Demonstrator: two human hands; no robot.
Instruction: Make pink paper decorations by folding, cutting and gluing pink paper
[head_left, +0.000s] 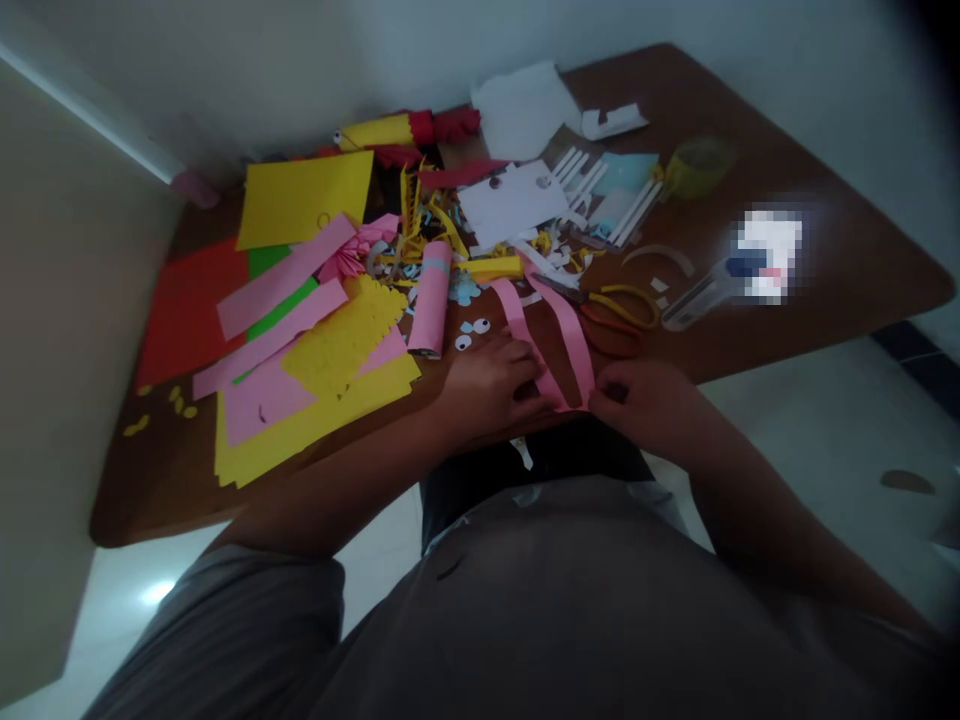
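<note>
Two narrow pink paper strips (568,325) lie side by side at the table's near edge, their near ends meeting between my hands. My left hand (496,378) has curled fingers over the left strip, with thumb and fingertips closed on its near end. Pinched at the corner on the other side is the right strip's end, in my right hand (641,398). Just beyond my left hand are two googly eyes (472,334) and a pink paper roll (430,300) with a light-blue band. Scissors (619,308) with orange-yellow handles rest beyond my right hand.
Yellow sheets (315,440), pink strips and a red sheet (199,310) cover the left side. Paper scraps, a white card (514,205) and white sticks (637,212) fill the middle. A tape roll (699,167) and a yellow-red paper roll (382,132) stand farther back.
</note>
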